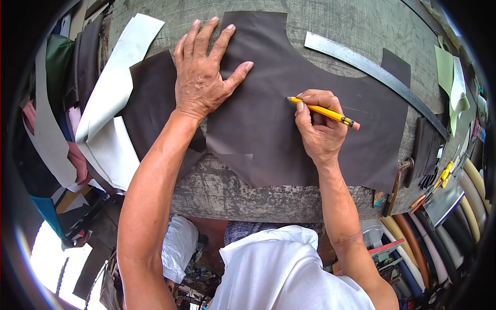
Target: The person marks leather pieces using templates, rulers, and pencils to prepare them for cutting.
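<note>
A large dark brown sheet of leather-like material (268, 129) lies flat on the worn grey table (248, 201). My left hand (201, 77) rests on its upper left part, palm down with fingers spread. In my right hand (321, 124) is a yellow pencil (330, 113), pinched between thumb and fingers. Its tip points left, at the sheet's middle, and its pink eraser end sticks out to the right. A faint line (356, 110) shows on the sheet right of that hand. Beyond it, a long metal ruler (361, 64) lies across the sheet's upper right edge.
Another dark piece (150, 103) and folded white material (111, 98) lie at the left. A hammer (398, 181) rests by the table's front right edge, near yellow-handled scissors (444, 175). Rolls of material (413, 237) stand at the lower right. Stacked scraps (57, 93) fill the far left.
</note>
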A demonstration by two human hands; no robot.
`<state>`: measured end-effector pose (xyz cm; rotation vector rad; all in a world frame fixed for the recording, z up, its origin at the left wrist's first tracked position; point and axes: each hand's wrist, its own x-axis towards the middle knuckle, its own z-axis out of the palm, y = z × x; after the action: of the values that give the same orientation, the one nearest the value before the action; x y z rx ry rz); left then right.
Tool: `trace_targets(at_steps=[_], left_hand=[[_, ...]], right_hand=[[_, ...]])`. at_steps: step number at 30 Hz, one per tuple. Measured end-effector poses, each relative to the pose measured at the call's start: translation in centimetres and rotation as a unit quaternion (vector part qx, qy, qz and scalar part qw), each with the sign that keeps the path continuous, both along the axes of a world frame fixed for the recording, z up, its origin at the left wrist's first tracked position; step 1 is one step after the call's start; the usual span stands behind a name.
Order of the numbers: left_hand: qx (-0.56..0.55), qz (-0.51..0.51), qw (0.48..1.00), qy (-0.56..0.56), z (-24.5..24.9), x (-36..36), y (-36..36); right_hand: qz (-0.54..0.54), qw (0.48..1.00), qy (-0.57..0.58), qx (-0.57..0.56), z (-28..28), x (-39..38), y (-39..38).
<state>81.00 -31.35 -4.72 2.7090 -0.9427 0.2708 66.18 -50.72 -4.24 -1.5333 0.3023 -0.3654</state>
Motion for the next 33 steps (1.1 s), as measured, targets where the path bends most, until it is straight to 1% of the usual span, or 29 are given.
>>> trace_targets(at_steps=[5,11,17,20,26,29,32,33], left_hand=[[0.005,0.005,1.0,0.006,0.01,-0.03,-0.05],[0.002,-0.002,1.0,0.006,-0.04,-0.07,-0.04],[0.001,-0.005,1.0,-0.002,-0.38,0.06,0.05],[-0.002,-0.006,1.0,-0.005,-0.37,0.08,0.02],[-0.005,-0.01,1.0,-0.011,-0.42,0.12,0.05],[-0.004,-0.009,1.0,-0.01,-0.41,0.1,0.05],[-0.01,-0.009,1.0,-0.008,-0.39,0.11,0.02],[-0.011,-0.009,1.0,-0.008,-0.37,0.12,-0.01]], right_hand=[[0.005,1.0,-0.002,-0.027,0.0,0.12,0.0],[0.008,0.999,0.003,-0.032,-0.08,0.15,-0.06],[0.002,1.0,0.014,-0.008,-0.06,0.14,-0.11],[-0.006,1.0,0.01,0.022,-0.12,0.14,-0.15],[0.0,1.0,0.007,0.004,-0.34,0.13,-0.17],[0.014,0.999,0.011,-0.032,-0.16,0.16,-0.23],[0.027,0.999,0.021,-0.03,0.19,0.04,-0.32],[0.023,1.0,0.02,-0.007,0.18,0.05,-0.39]])
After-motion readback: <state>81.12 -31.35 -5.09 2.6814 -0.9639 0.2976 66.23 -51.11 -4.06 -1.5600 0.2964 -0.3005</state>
